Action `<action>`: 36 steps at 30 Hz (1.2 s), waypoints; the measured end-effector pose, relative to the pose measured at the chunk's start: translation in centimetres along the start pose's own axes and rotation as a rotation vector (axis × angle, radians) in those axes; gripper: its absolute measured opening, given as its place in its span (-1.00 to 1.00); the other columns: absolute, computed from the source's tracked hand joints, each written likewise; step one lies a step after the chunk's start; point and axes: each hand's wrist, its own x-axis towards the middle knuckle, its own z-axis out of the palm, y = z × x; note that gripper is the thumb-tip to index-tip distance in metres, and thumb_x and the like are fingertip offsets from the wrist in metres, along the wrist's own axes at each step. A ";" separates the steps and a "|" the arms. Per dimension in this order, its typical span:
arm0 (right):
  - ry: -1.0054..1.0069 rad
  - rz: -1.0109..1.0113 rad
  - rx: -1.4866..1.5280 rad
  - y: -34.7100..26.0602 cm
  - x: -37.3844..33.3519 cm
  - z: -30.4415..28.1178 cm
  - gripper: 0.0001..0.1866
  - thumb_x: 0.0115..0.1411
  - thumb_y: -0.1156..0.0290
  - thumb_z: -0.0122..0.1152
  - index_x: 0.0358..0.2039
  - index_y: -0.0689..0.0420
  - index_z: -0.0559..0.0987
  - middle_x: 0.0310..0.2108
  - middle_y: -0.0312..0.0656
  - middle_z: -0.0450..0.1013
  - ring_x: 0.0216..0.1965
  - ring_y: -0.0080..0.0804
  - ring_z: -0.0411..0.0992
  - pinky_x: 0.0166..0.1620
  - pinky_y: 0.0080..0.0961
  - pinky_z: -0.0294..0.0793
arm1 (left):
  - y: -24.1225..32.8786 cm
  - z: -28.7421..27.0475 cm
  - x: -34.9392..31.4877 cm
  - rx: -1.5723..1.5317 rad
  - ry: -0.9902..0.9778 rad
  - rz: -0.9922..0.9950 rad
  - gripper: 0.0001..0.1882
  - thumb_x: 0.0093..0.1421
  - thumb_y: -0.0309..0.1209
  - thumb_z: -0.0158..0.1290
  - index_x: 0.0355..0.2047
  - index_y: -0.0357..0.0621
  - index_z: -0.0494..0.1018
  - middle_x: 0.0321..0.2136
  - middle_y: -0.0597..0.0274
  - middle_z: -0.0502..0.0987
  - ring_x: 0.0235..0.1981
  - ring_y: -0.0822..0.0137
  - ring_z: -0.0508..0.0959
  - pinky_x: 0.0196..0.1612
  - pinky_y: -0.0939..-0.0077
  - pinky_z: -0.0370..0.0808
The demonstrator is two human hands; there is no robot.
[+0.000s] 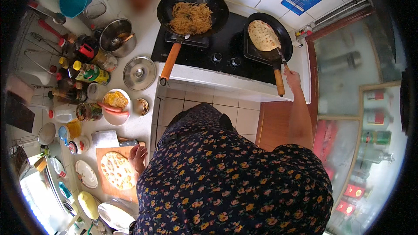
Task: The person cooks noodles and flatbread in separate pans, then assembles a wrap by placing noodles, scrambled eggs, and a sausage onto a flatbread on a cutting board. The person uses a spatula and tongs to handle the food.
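My right hand is closed around the handle of a metal spatula. The spatula's tip meets the near edge of a browned flatbread in a black frying pan on the hob's right side. Below that hand, the pan's wooden handle sticks out toward me. My left hand hangs empty beside a wooden cutting board, its fingers loosely bent and apart. On the board lies a second round flatbread with brown spots. A cleaver lies across the board's far edge, its dark handle near my left fingers.
A wok with shredded food sits on the hob's left, its long handle overhanging the counter. Left stand a steel pot, a lid, a plate of sausages and egg, and several bottles. Glass-fronted doors flank the right.
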 end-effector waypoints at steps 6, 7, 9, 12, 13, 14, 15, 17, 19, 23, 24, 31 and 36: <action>0.063 -0.142 -0.093 -1.2 -1.5 0.3 -0.54 0.04 0.05 0.09 -0.57 0.28 0.54 -0.64 -0.08 0.41 -0.56 -0.32 0.37 -0.42 -0.36 0.31 | -1.0 -3.8 -0.6 0.024 0.046 -0.011 -0.76 0.12 -0.42 0.00 -0.20 -0.24 0.34 -0.35 0.12 0.50 -0.32 0.29 0.53 -0.29 0.52 0.49; 0.061 -0.134 -0.027 -1.0 -1.4 1.1 -0.54 0.04 0.05 0.09 -0.56 0.29 0.55 -0.64 -0.09 0.41 -0.56 -0.34 0.37 -0.42 -0.38 0.30 | -1.0 -3.9 -0.9 0.017 0.046 -0.008 -0.76 0.12 -0.42 0.00 -0.20 -0.25 0.34 -0.35 0.12 0.50 -0.32 0.29 0.53 -0.29 0.51 0.49; 0.064 -0.077 0.118 -0.6 -1.3 2.0 -0.56 0.04 0.07 0.11 -0.54 0.29 0.55 -0.63 -0.15 0.40 -0.56 -0.38 0.35 -0.42 -0.41 0.30 | -0.9 -3.9 -1.6 0.046 0.050 -0.010 -0.75 0.13 -0.42 -0.01 -0.19 -0.24 0.34 -0.35 0.13 0.49 -0.33 0.29 0.53 -0.28 0.50 0.48; 0.070 0.006 0.205 -1.8 -2.7 1.7 -0.59 0.04 0.11 0.13 -0.51 0.29 0.55 -0.63 -0.23 0.39 -0.57 -0.45 0.32 -0.43 -0.47 0.29 | -0.7 -4.0 -2.2 0.083 0.051 -0.010 -0.75 0.14 -0.41 -0.01 -0.19 -0.23 0.33 -0.36 0.15 0.49 -0.34 0.30 0.52 -0.27 0.48 0.47; 0.079 0.035 0.211 -2.1 -3.4 1.0 -0.60 0.04 0.12 0.14 -0.50 0.29 0.55 -0.64 -0.26 0.38 -0.57 -0.47 0.31 -0.43 -0.48 0.28 | -0.9 -4.4 -2.0 0.090 0.053 -0.017 -0.75 0.14 -0.41 -0.01 -0.19 -0.23 0.33 -0.36 0.15 0.48 -0.34 0.30 0.52 -0.27 0.49 0.47; 0.093 0.035 0.227 -1.7 -3.5 0.8 -0.61 0.04 0.12 0.14 -0.50 0.28 0.56 -0.63 -0.25 0.38 -0.57 -0.47 0.30 -0.43 -0.49 0.28 | -1.4 -4.9 -1.5 0.098 0.054 -0.025 -0.75 0.14 -0.41 -0.01 -0.18 -0.23 0.33 -0.36 0.15 0.48 -0.34 0.31 0.52 -0.27 0.49 0.47; 0.107 0.035 0.242 -0.9 -3.4 0.8 -0.61 0.04 0.12 0.15 -0.50 0.28 0.56 -0.63 -0.25 0.38 -0.57 -0.47 0.29 -0.43 -0.49 0.27 | -1.7 -5.2 -1.2 0.106 0.055 -0.032 -0.75 0.14 -0.41 -0.01 -0.18 -0.22 0.33 -0.35 0.15 0.48 -0.35 0.31 0.52 -0.28 0.49 0.47; 0.132 0.013 0.292 -0.6 -3.9 0.6 -0.64 0.05 0.14 0.16 -0.48 0.25 0.55 -0.62 -0.28 0.39 -0.60 -0.56 0.23 -0.49 -0.57 0.22 | -2.0 -5.4 -0.9 0.095 0.049 -0.036 -0.76 0.14 -0.41 -0.01 -0.19 -0.22 0.34 -0.35 0.16 0.49 -0.34 0.32 0.52 -0.29 0.51 0.46; 0.155 -0.032 0.359 -0.6 -4.5 0.7 -0.67 0.06 0.16 0.17 -0.45 0.23 0.52 -0.60 -0.33 0.40 -0.68 -0.72 0.14 -0.60 -0.72 0.13 | -2.1 -5.3 -1.2 0.105 0.039 -0.036 -0.77 0.14 -0.41 -0.01 -0.21 -0.22 0.35 -0.35 0.17 0.49 -0.35 0.33 0.52 -0.30 0.52 0.46; 0.230 -0.227 0.264 -1.8 -6.5 1.4 -0.60 0.15 0.12 0.01 -0.46 0.27 0.53 -0.67 -0.24 0.36 -0.50 -0.44 0.34 -0.35 -0.51 0.33 | -1.8 -5.5 -1.9 0.185 0.039 -0.001 -0.78 0.15 -0.39 -0.02 -0.22 -0.21 0.37 -0.38 0.17 0.49 -0.36 0.38 0.50 -0.32 0.56 0.45; 0.252 -0.358 0.116 -1.7 -7.5 0.8 -0.62 0.15 0.14 0.01 -0.42 0.26 0.52 -0.62 -0.24 0.36 -0.47 -0.44 0.35 -0.34 -0.53 0.34 | -2.5 -5.3 -1.5 0.135 -0.002 -0.005 -0.79 0.14 -0.40 -0.02 -0.23 -0.21 0.37 -0.39 0.20 0.48 -0.39 0.42 0.49 -0.34 0.60 0.44; 0.169 -0.798 -0.338 1.9 -8.5 -5.1 -0.70 0.18 0.26 -0.03 -0.18 0.21 0.43 -0.31 -0.18 0.38 -0.31 -0.44 0.36 -0.32 -0.65 0.37 | -2.7 -3.6 -2.7 0.238 0.023 0.062 -0.76 0.09 -0.37 0.05 -0.29 -0.30 0.41 -0.49 0.23 0.49 -0.48 0.46 0.49 -0.44 0.63 0.45; -0.131 -0.306 0.395 -7.8 -14.8 -8.2 -0.74 0.20 0.30 -0.06 -0.20 0.16 0.46 -0.42 -0.39 0.33 -0.54 -0.72 0.18 -0.51 -0.79 0.12 | -5.3 -3.7 -3.5 0.032 0.065 0.090 -0.80 0.06 -0.42 0.04 -0.34 -0.30 0.40 -0.53 0.25 0.46 -0.52 0.45 0.47 -0.49 0.61 0.46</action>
